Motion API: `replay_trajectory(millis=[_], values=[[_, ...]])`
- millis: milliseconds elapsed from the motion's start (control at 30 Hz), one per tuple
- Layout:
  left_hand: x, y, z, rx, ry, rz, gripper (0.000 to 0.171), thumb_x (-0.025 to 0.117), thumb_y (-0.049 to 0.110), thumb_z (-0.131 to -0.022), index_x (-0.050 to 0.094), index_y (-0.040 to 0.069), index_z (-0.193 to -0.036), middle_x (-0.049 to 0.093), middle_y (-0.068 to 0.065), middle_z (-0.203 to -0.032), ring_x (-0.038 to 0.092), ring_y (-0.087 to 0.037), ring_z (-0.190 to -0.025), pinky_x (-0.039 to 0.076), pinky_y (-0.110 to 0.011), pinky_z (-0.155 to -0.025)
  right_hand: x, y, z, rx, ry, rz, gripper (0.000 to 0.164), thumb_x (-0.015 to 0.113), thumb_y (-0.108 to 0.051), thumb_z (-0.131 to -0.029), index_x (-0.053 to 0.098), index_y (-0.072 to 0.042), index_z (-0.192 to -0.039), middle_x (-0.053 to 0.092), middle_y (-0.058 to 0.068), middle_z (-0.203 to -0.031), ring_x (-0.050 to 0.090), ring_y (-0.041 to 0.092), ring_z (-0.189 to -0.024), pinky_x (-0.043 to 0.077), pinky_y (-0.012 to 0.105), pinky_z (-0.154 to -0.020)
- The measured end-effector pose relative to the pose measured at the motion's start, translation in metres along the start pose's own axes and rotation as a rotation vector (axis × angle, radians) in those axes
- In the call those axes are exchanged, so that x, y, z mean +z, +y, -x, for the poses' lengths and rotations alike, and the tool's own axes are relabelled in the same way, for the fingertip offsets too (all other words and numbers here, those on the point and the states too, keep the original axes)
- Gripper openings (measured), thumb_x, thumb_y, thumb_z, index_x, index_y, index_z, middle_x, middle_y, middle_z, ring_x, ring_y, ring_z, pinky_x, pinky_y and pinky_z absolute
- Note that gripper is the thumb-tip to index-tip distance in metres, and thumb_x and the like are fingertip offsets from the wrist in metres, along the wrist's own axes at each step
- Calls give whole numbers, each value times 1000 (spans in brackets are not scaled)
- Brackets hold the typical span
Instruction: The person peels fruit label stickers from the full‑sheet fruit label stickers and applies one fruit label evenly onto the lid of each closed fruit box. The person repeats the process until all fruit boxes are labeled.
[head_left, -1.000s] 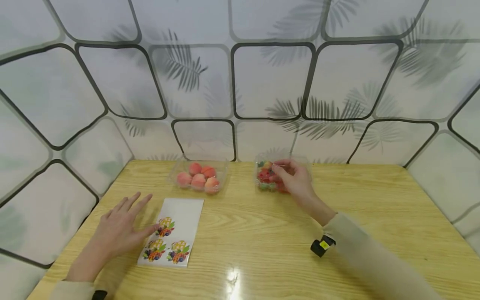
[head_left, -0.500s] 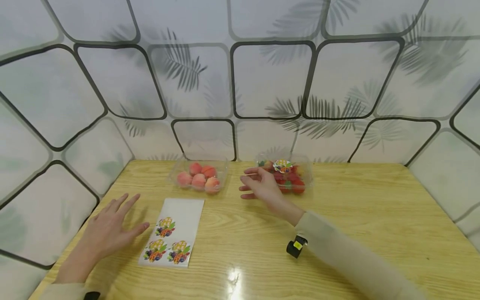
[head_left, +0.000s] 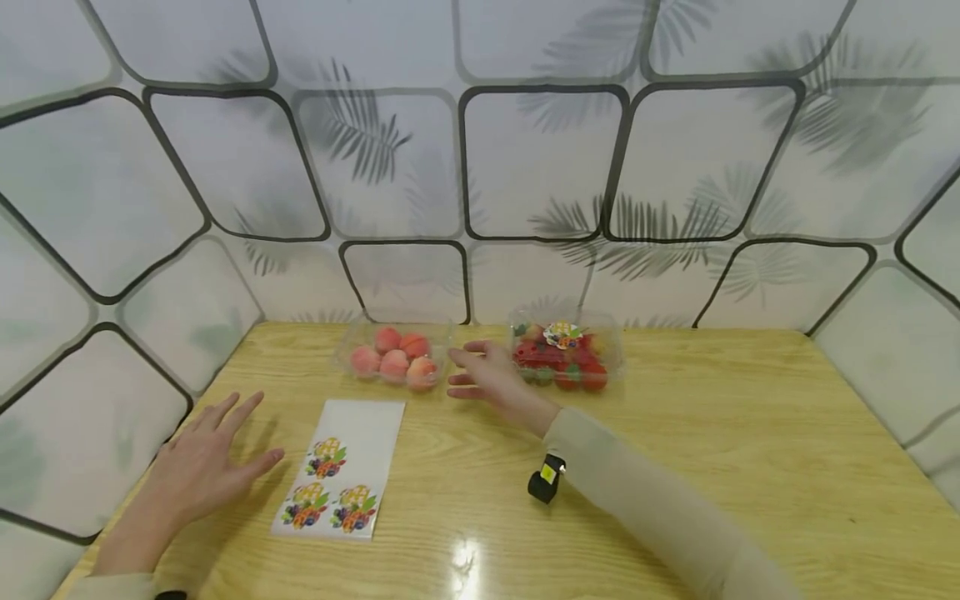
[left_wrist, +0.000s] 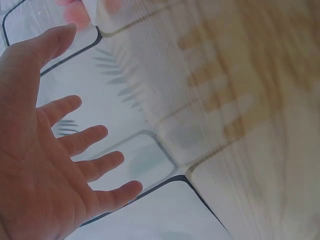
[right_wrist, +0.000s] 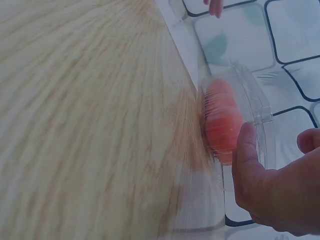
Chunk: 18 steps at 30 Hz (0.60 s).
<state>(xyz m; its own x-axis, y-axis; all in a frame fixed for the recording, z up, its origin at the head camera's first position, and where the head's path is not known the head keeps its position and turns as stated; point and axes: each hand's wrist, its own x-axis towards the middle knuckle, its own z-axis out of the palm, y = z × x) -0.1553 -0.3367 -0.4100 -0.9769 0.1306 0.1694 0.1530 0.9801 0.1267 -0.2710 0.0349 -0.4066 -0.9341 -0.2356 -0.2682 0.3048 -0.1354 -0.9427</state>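
Note:
My right hand (head_left: 502, 387) is at the right side of a clear plastic box (head_left: 442, 332) of peaches (head_left: 393, 365), its fingers spread and loosely bent. In the right wrist view, its thumb (right_wrist: 247, 147) overlaps the box edge. A second clear box (head_left: 613, 354) holds strawberries (head_left: 558, 357), and a round fruit-print sticker (head_left: 562, 334) is on its lid. With fingers spread and nothing held, my left hand (head_left: 198, 479) hovers over the table, left of a white sticker sheet (head_left: 363, 437). Three fruit stickers (head_left: 326, 458) show on the lower part of that sheet.
The wood-grain table (head_left: 637, 450) reaches back to a white wall covering (head_left: 543, 167) with dark outlines and leaf prints. Both fruit boxes stand side by side at the table's back edge. A black wrist strap (head_left: 543, 485) sits at the right sleeve.
My right hand has left the strawberry box, uncovering the sticker on its lid, and moved left to the peach box. My left hand has drawn back left, away from the sticker sheet.

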Motion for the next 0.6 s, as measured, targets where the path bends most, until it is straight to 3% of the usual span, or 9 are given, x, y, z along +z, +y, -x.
replay_trajectory(millis=[267,467,600], values=[[1,-3,-2,-20,-25,11,90,67,63,-91,34,15,-159,38,-35,-154,40,-66,-128,41,-86,-75,12,-6,-19,11,57,-5,80,66,-34,-101,22,0,-158,51,23,-135,62,14,-73,60,24,-65],[3,-5,-1,-12,-45,-1,88,66,63,-91,37,11,-157,40,-36,-151,43,-65,-127,40,-86,-82,20,-8,-29,56,68,18,84,71,-35,-97,21,-2,-156,52,9,-98,60,13,-64,57,23,-58],[6,-5,-1,-10,-39,-13,88,68,62,-90,39,10,-155,42,-36,-150,45,-64,-125,40,-85,-83,24,-7,-33,72,50,31,87,74,-33,-95,19,-2,-155,51,5,-93,59,13,-62,56,23,-58]])
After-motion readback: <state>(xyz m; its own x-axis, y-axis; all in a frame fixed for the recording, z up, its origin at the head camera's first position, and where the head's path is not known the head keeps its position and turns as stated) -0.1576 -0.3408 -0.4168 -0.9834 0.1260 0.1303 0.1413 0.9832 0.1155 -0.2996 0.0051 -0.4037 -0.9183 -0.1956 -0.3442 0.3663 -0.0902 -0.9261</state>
